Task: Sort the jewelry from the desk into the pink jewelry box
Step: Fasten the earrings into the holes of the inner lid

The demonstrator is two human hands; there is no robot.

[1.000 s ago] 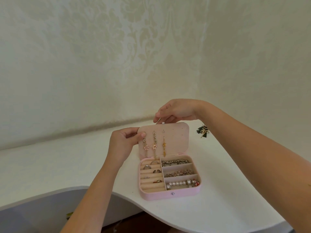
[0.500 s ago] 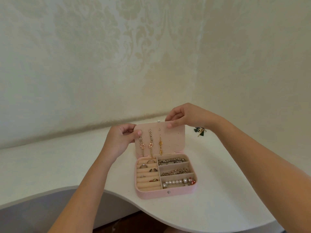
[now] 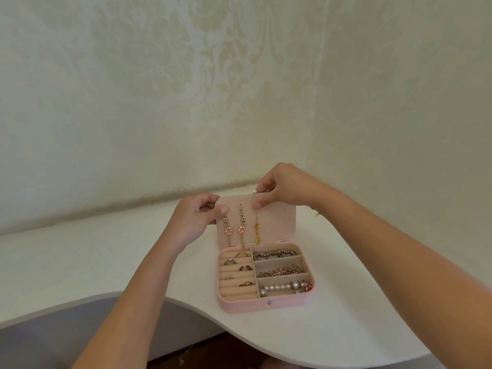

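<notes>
Seen from the head camera, the pink jewelry box (image 3: 266, 305) is sitting open on the white table (image 3: 346, 302). The left hand (image 3: 194, 217) is keeping its grip pinched on the left edge of the box's upright lid (image 3: 277, 222), while the right hand (image 3: 286, 187) is gripping the lid's top edge. Earrings (image 3: 241, 227) are hanging inside the lid, and rings (image 3: 241, 254) and beads (image 3: 282, 287) are lying in the box's compartments.
</notes>
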